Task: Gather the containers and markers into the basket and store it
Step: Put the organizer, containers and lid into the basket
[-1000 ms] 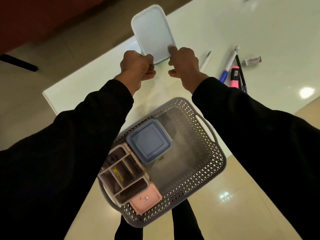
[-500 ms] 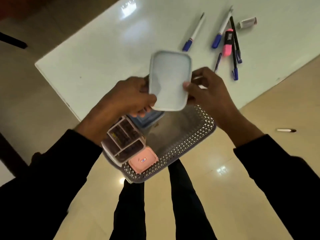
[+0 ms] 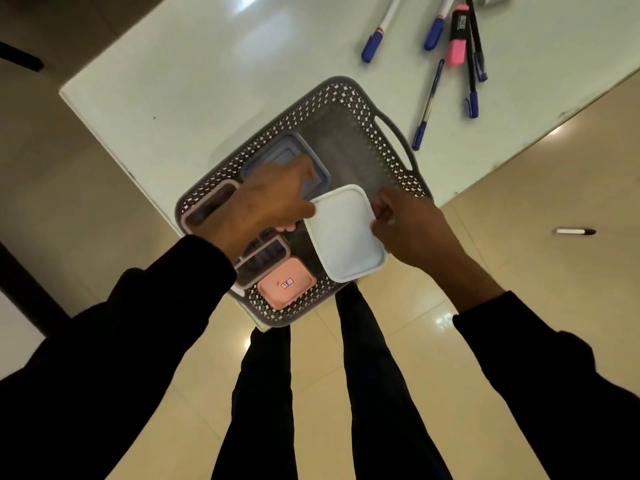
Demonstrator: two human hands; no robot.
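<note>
I observe both hands, left hand (image 3: 266, 202) and right hand (image 3: 412, 230), pinching the white container (image 3: 344, 233) at centre frame, over the basket (image 3: 349, 109) on the tabletop (image 3: 207, 64).

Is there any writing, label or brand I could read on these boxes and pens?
Pink container: a small red and blue sticker, too small to read.
Pink highlighter: white print on its black label, too blurred to read.
Blue-capped markers: a small red mark on the barrel, unreadable.
Nothing here reads clearly.
</note>
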